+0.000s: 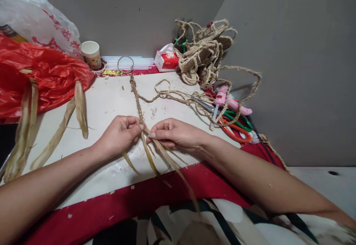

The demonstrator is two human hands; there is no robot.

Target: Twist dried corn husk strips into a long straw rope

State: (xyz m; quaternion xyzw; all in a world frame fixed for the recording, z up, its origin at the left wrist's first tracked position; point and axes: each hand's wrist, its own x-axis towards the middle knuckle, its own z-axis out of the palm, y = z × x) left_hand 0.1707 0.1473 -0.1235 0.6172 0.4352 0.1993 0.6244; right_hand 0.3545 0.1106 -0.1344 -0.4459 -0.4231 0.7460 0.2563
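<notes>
A braid of dried plant fibre (137, 97) runs from the far side of the white board down to my two hands. My left hand (126, 131) pinches the braid's lower end between thumb and fingers. Close beside it, my right hand (167, 132) is closed on a loose fibre strand (174, 163) that trails down over the board's near edge. A yellowish strand (148, 154) hangs between the hands, and a shorter strand (130, 163) lies under my left hand. The fingertips partly hide where the strands leave the braid.
Left, dried leaf strips (80, 108) stick out of a red plastic bag (55, 72). A paper cup (91, 54), clear glue sticks (111, 62) and a tissue pack (167, 59) stand behind. Right are heaped braided rope (203, 52), a pink glue gun (232, 102) and orange-handled scissors (236, 135).
</notes>
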